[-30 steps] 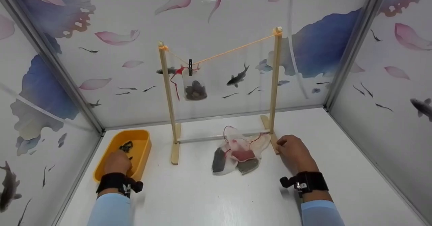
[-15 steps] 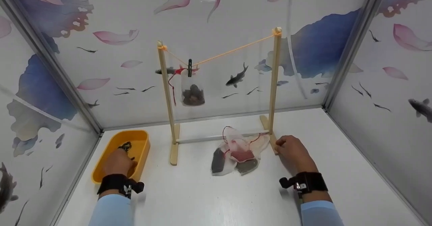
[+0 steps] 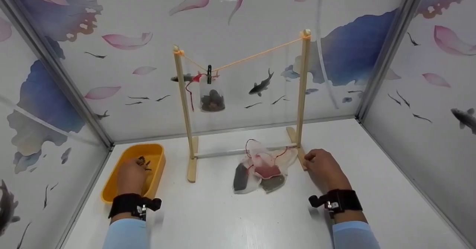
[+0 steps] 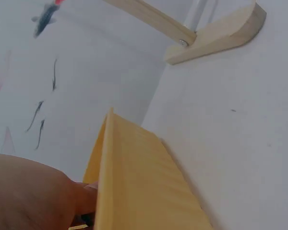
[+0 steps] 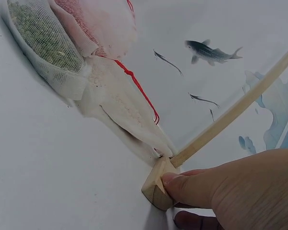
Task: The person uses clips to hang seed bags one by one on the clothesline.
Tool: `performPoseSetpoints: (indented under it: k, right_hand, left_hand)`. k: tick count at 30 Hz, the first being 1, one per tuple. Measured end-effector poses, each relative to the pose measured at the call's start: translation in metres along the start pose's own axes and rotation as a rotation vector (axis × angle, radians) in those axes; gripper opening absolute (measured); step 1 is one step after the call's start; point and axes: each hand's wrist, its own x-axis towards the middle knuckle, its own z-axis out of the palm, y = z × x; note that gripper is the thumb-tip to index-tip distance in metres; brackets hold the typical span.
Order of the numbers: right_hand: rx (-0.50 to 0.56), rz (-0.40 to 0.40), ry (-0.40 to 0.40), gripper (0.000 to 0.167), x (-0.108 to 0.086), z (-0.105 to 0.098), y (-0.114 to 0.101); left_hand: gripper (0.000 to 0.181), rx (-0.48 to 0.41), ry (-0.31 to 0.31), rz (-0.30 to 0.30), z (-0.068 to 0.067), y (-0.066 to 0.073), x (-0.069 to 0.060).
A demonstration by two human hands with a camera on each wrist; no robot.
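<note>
My left hand [image 3: 131,176] is inside the yellow tray [image 3: 160,163], over a few small dark clips [image 3: 143,162]. Its fingertips are mostly hidden; in the left wrist view the tray's wall [image 4: 144,177] covers them, and whether they pinch a clip I cannot tell. My right hand [image 3: 325,167] grips the right foot [image 5: 158,184] of the wooden stand [image 3: 303,93], thumb against its end. A mesh bag of brown pieces [image 3: 212,102] hangs by a black clip [image 3: 209,73] from the sagging orange cord [image 3: 260,54], near the left post [image 3: 183,100].
Several gauze bags lie overlapped before the stand: one dark [image 3: 241,176], one reddish [image 3: 267,171], one greenish [image 3: 273,184]. Their edges touch the right foot. A pale crossbar [image 3: 223,153] joins the posts low down. Printed panels [image 3: 238,3] enclose the white table [image 3: 223,219].
My left hand has shifted slightly forward inside the tray and covers more of the clips. The hanging bag bobs a little. My right hand stays on the stand's foot.
</note>
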Motion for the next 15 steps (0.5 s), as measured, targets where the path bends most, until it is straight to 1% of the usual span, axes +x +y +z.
performPoseSetpoints:
  k: [1, 2, 3, 4, 5, 6, 8, 9, 11, 12, 15]
  right_hand:
    - [-0.008, -0.006, 0.005, 0.030, 0.000, -0.001, 0.000]
    - [-0.013, -0.010, 0.011, 0.029, 0.000, -0.001, -0.001]
    - [-0.013, -0.016, 0.014, 0.028, 0.000, -0.001, -0.002]
    - [-0.014, -0.023, 0.016, 0.028, 0.000, -0.001, -0.002]
    - [-0.019, -0.034, 0.019, 0.028, 0.000, -0.001, -0.003]
    - [-0.015, -0.033, 0.018, 0.028, 0.000, -0.002, -0.003]
    - [-0.003, -0.019, 0.013, 0.028, 0.000, -0.002, -0.003]
    - [0.000, -0.011, 0.011, 0.029, 0.000, -0.002, -0.002]
    - [0.005, 0.009, 0.008, 0.029, 0.000, -0.002, -0.001]
    - [0.006, 0.013, 0.005, 0.029, 0.000, -0.002, 0.000]
    - [0.022, 0.019, 0.005, 0.028, 0.000, -0.001, 0.000]
  left_hand:
    - [0.030, 0.004, 0.046, -0.030, 0.008, 0.002, 0.005]
    - [0.033, -0.002, 0.076, -0.036, 0.013, 0.002, 0.011]
    - [0.035, -0.001, 0.122, -0.046, 0.020, 0.006, 0.013]
    - [0.036, -0.019, 0.165, -0.052, 0.023, 0.014, 0.012]
    - [0.036, -0.039, 0.189, -0.047, 0.024, 0.020, 0.012]
    - [0.037, -0.051, 0.213, -0.036, 0.024, 0.029, 0.009]
    - [0.037, -0.076, 0.255, 0.009, 0.028, 0.047, 0.005]
    - [0.037, -0.095, 0.269, 0.021, 0.031, 0.057, 0.001]
    - [0.037, -0.138, 0.274, 0.046, 0.038, 0.074, -0.005]
    - [0.037, -0.170, 0.272, 0.050, 0.041, 0.082, -0.008]
    - [0.037, -0.277, 0.223, 0.047, 0.053, 0.103, -0.020]
